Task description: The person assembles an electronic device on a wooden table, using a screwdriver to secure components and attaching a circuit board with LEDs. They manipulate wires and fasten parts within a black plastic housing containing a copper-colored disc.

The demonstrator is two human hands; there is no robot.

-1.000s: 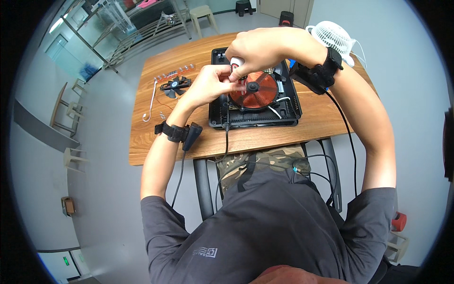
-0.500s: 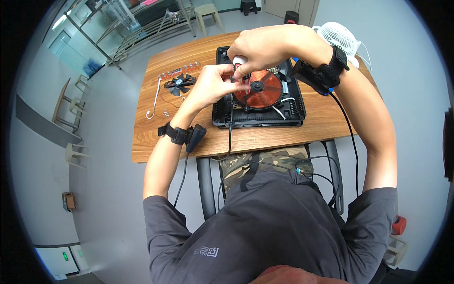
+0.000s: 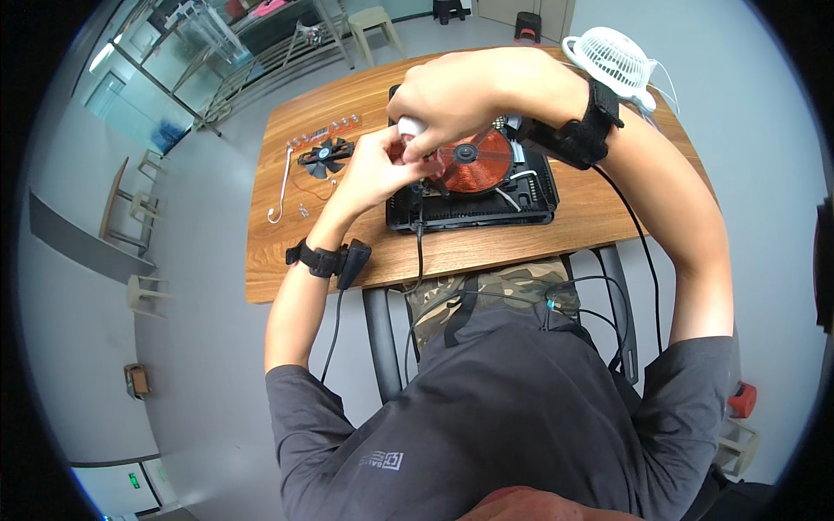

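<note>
A wood-grain table with rounded corners stands on a smooth grey floor. Beyond it, upper left, are a metal rack, a cream plastic stool and a bright strip light. Pale stools line the left side near a pale wall crossed by a dark grey band. A green sign glows lower left; a red stool sits lower right.

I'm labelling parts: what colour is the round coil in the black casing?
Reddish copper-orange; the coil shows in the head view, the only one.
</note>
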